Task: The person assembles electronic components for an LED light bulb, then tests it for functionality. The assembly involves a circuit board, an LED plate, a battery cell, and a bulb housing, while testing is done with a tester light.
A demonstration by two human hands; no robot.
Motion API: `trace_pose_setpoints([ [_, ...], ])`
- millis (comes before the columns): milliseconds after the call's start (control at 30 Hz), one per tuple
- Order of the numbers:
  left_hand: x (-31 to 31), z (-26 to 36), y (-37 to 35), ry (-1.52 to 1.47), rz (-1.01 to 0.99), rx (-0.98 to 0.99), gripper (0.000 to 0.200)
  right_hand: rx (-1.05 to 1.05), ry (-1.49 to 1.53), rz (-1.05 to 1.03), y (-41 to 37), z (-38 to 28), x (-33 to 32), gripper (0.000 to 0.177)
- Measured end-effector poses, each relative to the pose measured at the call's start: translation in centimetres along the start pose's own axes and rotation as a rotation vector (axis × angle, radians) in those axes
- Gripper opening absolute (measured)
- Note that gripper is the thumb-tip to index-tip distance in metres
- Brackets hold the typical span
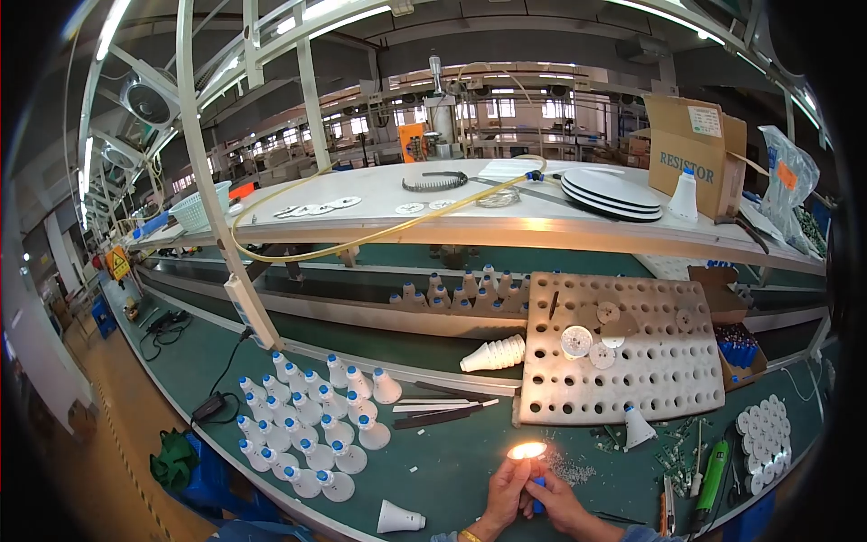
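Close together at the bench's front edge, my left hand [508, 492] and my right hand [555, 501] are both closed round a small part with a brightly lit disc [526, 450] on top. Something blue [539, 495] shows between the fingers of my right hand. Small loose bits [573, 470] lie just beyond the hands. A white cone housing [399, 518] lies on its side to the left. Another white cone with a blue tip [638, 428] leans at the foot of the perforated board [623, 397].
Many blue-tipped white cones [307, 411] stand at left. Dark and white strips [442, 408] lie beyond them. At right are a green tool [713, 479], stacked white discs [763, 443] and a box of blue parts [741, 352]. A raised shelf [488, 226] crosses behind.
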State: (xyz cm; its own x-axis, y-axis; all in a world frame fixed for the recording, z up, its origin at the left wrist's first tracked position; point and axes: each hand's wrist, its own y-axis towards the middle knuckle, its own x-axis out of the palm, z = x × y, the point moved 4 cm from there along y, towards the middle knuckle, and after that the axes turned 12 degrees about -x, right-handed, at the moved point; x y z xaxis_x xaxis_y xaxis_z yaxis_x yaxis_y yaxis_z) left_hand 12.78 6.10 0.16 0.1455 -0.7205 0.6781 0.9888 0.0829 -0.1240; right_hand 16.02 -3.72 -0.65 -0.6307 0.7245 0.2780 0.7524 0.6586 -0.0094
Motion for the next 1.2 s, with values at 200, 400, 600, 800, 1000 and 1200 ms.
trace_pose_setpoints([
  [200, 0.4, -0.1, 0.0, 0.013, -0.024, -0.016, 0.033, 0.088, 0.000, -0.026, -0.7, 2.7, -2.0, 0.029],
  [400, 0.3, 0.4, -0.7, 0.021, -0.044, -0.005, 0.033, 0.059, 0.017, -0.010, -0.9, -0.2, 0.5, 0.033],
  [600, -0.3, 0.5, -0.2, 0.122, 0.016, 0.159, 0.031, 0.018, -0.053, -0.072, -1.0, 0.6, 0.1, 0.045],
  [800, 0.0, 0.3, -0.5, 0.113, -0.034, 0.180, 0.034, -0.020, -0.108, -0.113, -1.6, -1.9, 1.0, 0.045],
  [1000, 1.3, 1.9, -1.4, 0.240, -0.012, 0.283, 0.035, -0.175, -0.313, -0.100, -1.6, -0.7, 0.1, 0.048],
  [1200, 2.4, 3.3, -2.2, 0.344, -0.009, 0.338, 0.040, -0.204, -0.563, -0.093, -2.0, -3.7, 1.1, 0.043],
])
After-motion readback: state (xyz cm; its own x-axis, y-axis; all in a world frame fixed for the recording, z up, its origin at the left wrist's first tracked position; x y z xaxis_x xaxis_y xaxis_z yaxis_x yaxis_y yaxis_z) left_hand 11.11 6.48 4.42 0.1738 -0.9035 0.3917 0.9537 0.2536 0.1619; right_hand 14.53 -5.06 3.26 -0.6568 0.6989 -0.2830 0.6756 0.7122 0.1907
